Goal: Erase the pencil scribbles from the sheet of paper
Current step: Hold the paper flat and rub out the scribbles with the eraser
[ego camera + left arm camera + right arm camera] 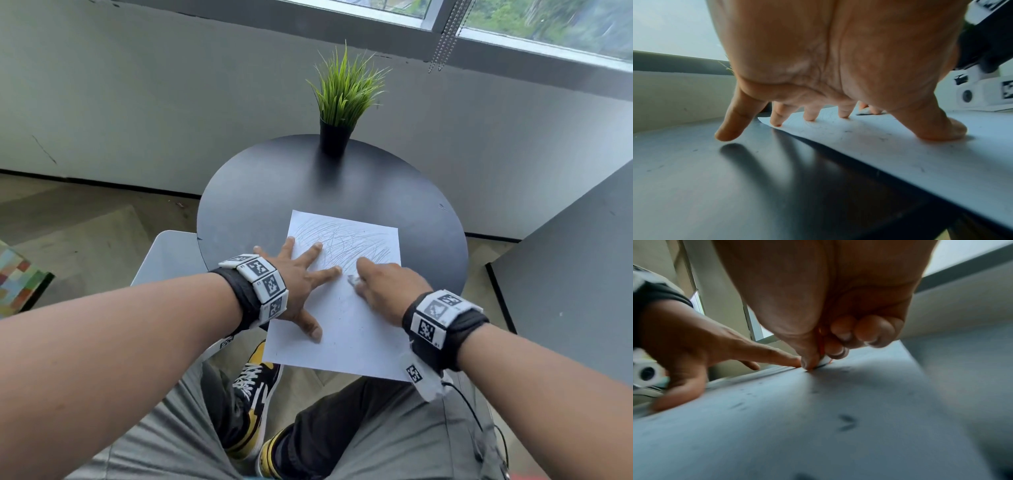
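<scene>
While my grey-trousered knees fill the bottom of the head view, I see the white sheet of paper (349, 329) lying on the round black table (260, 192), its near edge hanging past the rim toward me. My left hand (298, 284) lies flat and spread on the sheet's left side, fingers straight, thumb (937, 128) pressing the paper nearer me; the left wrist view shows the little finger (735, 120) reaching past the paper's edge onto the table. My right hand (387, 287) sits just beside it, fingers curled, pinching a small white eraser (825, 361) against the paper, close to the left index fingertip. Dark eraser crumbs (846, 422) are scattered over the nearer, mostly clean half of the sheet. Grey pencil scribbles (346, 243) cover the far half, beyond both hands. Farther on, at the table's back edge, a green grass-like plant in a black pot (337, 137) stands before the grey wall (137, 102).
</scene>
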